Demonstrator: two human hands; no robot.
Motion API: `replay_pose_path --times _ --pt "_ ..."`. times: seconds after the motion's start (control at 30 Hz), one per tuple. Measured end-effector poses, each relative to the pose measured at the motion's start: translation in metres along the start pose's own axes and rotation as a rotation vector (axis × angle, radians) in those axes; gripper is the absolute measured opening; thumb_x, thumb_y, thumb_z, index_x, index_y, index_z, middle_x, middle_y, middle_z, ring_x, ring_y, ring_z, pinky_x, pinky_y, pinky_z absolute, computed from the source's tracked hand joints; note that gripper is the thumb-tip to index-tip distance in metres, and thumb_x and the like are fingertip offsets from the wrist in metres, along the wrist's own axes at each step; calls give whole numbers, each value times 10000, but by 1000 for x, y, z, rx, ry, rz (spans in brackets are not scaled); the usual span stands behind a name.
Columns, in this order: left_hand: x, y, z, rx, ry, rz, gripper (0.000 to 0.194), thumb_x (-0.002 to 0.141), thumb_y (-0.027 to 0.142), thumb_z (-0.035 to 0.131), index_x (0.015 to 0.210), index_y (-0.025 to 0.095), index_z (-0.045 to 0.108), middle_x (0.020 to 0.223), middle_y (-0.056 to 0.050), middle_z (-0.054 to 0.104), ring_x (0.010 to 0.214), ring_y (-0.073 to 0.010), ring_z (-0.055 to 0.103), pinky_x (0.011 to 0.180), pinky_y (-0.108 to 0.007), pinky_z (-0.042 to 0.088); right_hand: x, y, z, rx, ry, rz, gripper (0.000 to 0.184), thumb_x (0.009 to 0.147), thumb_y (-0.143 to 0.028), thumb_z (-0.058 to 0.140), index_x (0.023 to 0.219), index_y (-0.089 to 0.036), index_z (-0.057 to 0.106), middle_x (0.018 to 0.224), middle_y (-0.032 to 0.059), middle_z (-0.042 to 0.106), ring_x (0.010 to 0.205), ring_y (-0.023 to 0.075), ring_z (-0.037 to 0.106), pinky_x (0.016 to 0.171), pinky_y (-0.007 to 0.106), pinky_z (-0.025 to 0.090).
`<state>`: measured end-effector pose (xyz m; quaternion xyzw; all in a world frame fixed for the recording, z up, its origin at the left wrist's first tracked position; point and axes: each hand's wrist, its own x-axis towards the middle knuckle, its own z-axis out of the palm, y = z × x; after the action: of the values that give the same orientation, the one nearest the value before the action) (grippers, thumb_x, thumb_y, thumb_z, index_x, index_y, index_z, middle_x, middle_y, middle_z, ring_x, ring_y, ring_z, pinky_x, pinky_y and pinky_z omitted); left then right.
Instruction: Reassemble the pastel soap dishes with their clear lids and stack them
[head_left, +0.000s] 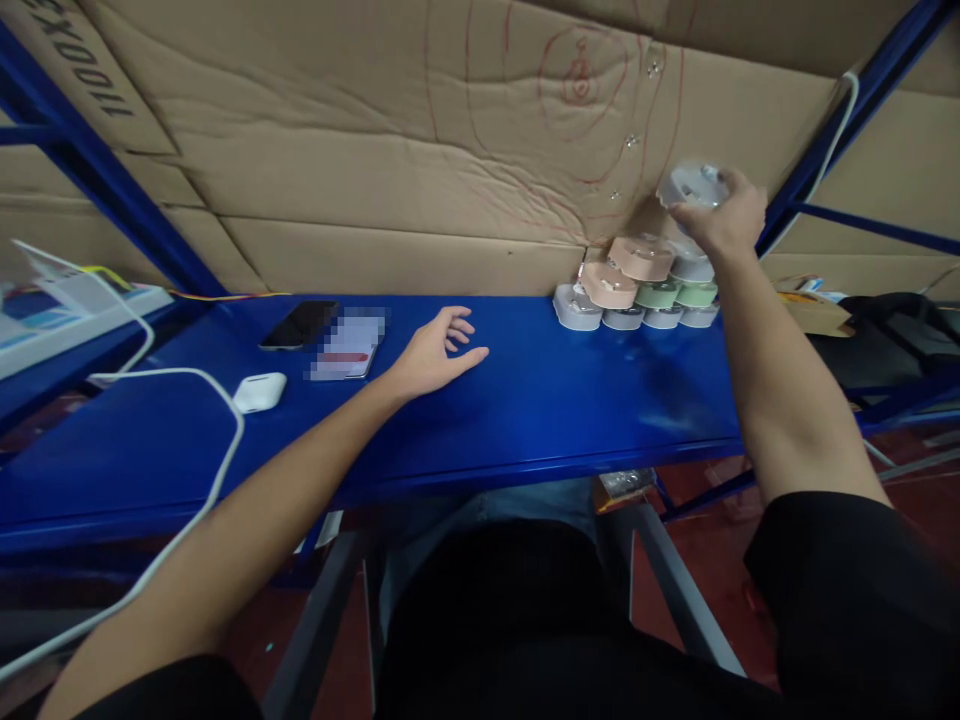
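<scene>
My right hand (pixel 724 215) is raised at the far right, closed round a small round white case (pixel 690 183) held above a stack of similar round cases (pixel 637 285) in white, pink and green. The stack leans against the cardboard wall on the blue shelf (pixel 525 400). My left hand (pixel 439 352) rests on the shelf near its middle, fingers loosely spread, holding nothing.
A black phone (pixel 298 325), a blurred card (pixel 349 345) and a white earbud case (pixel 259 392) lie at the left of the shelf. A white cable (pixel 217 420) loops over the front edge. Cardboard (pixel 375 150) backs the shelf; blue frame bars (pixel 112 190) stand either side.
</scene>
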<state>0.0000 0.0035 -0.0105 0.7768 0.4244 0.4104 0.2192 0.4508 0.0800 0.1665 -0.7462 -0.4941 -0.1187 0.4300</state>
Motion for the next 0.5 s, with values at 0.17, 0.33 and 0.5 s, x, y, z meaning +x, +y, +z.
replay_pose_path --times 0.17,0.33,0.5 --pt "-1 1 0 34 -28 -2 680 880 511 823 1433 198 578 1295 -171 766 1102 -302 767 931 -478 616 2 18 13 -75 -94 -24 856 877 -517 990 1586 -144 689 1619 272 645 1490 398 637 1266 641 429" --pt "-3 5 -2 101 -82 16 644 901 498 806 1429 199 589 1300 -162 772 1102 -295 764 940 -471 632 -4 18 20 -127 -117 -11 826 928 -599 935 1511 -64 697 1590 338 642 1519 448 616 1247 618 435" --pt "-4 6 -5 146 -108 7 654 910 493 802 1456 201 592 1319 -161 774 1108 -298 760 939 -470 640 0 21 13 -7 -3 74 780 1147 -628 649 1642 -33 549 1689 357 530 1609 442 532 1300 622 354"
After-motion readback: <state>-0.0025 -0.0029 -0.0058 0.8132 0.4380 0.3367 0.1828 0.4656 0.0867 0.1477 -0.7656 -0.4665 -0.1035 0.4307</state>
